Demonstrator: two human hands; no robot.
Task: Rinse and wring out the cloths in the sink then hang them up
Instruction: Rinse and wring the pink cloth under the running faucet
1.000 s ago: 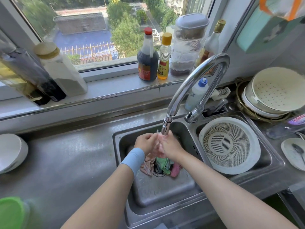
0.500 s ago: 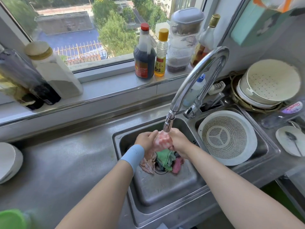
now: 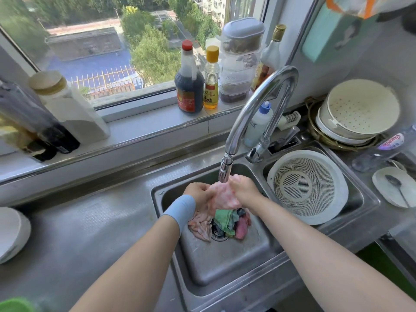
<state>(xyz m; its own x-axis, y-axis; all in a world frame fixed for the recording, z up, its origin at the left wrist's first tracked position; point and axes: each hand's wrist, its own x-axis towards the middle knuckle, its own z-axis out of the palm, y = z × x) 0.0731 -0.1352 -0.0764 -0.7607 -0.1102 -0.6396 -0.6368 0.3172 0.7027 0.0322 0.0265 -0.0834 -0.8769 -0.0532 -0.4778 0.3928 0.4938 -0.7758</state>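
Where the curved faucet [image 3: 225, 170] ends over the sink [image 3: 225, 266], the left hand [image 3: 198, 192] and the right hand [image 3: 244, 189] meet just under its nozzle. The fingers of both are curled tight round a bunched pink cloth [image 3: 225, 198] held between them. A blue band [image 3: 181, 210] circles the left wrist.

Just below the fingers, on the sink floor, the other cloths lie in a heap over the drain: a pale pink one [image 3: 200, 226] on the left, a green one [image 3: 226, 220] in the middle and a darker pink one [image 3: 242, 228] on the right.

To the right of the fingers, a white colander [image 3: 308, 188] sits in the second basin. Further right are stacked cream strainer bowls [image 3: 358, 111] and a spoon [image 3: 394, 183] on a small plate [image 3: 382, 190].

Left of the fingers stretches the steel counter [image 3: 78, 233], with a white dish [image 3: 11, 233] at its far edge.

Beyond the fingers, the window sill [image 3: 146, 129] carries a dark sauce bottle [image 3: 189, 91], a yellow-capped bottle [image 3: 211, 84], stacked clear containers [image 3: 240, 64] and, well to the left, a white jar [image 3: 69, 109]. The window looks out on sunlit trees and rooftops.
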